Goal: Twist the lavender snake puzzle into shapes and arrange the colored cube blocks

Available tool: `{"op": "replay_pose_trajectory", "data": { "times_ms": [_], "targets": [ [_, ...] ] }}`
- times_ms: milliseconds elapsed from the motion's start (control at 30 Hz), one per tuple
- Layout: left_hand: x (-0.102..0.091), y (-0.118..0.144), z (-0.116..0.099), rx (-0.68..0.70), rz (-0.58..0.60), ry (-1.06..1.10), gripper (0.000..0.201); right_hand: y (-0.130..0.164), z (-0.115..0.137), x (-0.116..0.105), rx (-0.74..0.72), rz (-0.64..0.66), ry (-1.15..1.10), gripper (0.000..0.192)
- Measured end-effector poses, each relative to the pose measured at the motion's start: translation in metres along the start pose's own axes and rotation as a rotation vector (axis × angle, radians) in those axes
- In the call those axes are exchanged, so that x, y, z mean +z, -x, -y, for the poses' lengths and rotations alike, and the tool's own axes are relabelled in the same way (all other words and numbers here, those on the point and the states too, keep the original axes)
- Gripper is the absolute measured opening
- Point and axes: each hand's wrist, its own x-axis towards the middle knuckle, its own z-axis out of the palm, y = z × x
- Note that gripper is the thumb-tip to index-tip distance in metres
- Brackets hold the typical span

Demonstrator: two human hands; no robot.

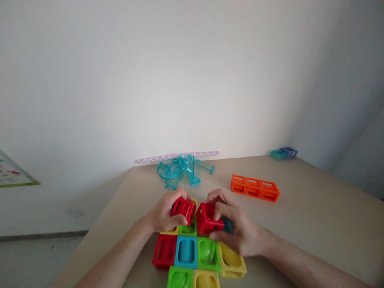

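Observation:
My left hand [163,214] grips a red hollow cube [183,209], tilted, just above the far left part of a flat cluster of coloured cubes [192,256] on the beige table [315,208]. A second red cube [208,218] is held by my right hand [240,230], right beside the first one; the two almost touch. A dark teal piece [228,225] shows under my right fingers. The cluster has red, blue, green and yellow cubes lying side by side.
A row of three joined orange cubes [255,188] lies to the right at mid table. Clear turquoise track pieces [180,170] are piled at the far edge by the white wall. Small blue and teal cubes [283,153] sit at the far right corner.

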Motion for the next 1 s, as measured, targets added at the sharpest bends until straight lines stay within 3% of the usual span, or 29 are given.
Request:
{"op": "replay_pose_trajectory", "data": {
  "times_ms": [200,333,433,600,833,1000],
  "targets": [
    [0.004,0.005,-0.001,-0.004,-0.064,0.031,0.049,0.005,-0.014,0.000,-0.019,-0.317,-0.080,0.023],
    [0.011,0.010,-0.009,-0.061,-0.123,0.100,0.069,0.006,-0.017,-0.001,-0.020,-0.394,-0.070,0.029],
    [0.014,0.010,-0.016,-0.107,-0.076,0.089,0.088,0.005,-0.013,0.001,-0.050,-0.376,-0.007,0.033],
    [0.013,0.007,-0.020,-0.130,-0.031,0.037,0.092,0.002,-0.008,0.006,-0.077,-0.250,0.055,0.039],
    [0.015,0.005,-0.017,-0.100,-0.028,0.097,0.084,0.003,-0.009,0.007,-0.066,-0.157,0.097,0.042],
    [0.015,0.003,-0.021,-0.113,-0.025,0.138,0.064,0.000,-0.002,0.004,-0.109,-0.076,0.086,0.049]
  ]
}}
